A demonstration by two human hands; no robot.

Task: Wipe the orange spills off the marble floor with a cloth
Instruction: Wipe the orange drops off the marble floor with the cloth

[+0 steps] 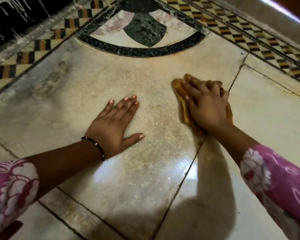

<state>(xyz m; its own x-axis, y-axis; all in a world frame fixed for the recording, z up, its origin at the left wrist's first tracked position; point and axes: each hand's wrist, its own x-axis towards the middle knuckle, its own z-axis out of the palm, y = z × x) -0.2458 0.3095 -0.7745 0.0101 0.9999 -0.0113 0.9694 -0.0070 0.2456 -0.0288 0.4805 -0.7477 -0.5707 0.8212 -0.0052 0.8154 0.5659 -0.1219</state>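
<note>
Right hand, fingers spread, presses orange-stained cloth flat on marble floor, right of centre. Left hand flat on the floor, fingers together, centre frame.

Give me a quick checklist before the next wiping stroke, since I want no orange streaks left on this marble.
1. Cloth under the right hand: ok, the hand presses it flat.
2. Left hand braced on the marble floor, clear of the cloth: ok.
3. Orange residue left: not ok, a faint tint runs along the dark curved inlay.
4. Cloth still clean enough: not ok, it looks orange-stained.
5. Sleeve clear of the floor: cannot tell.
</note>
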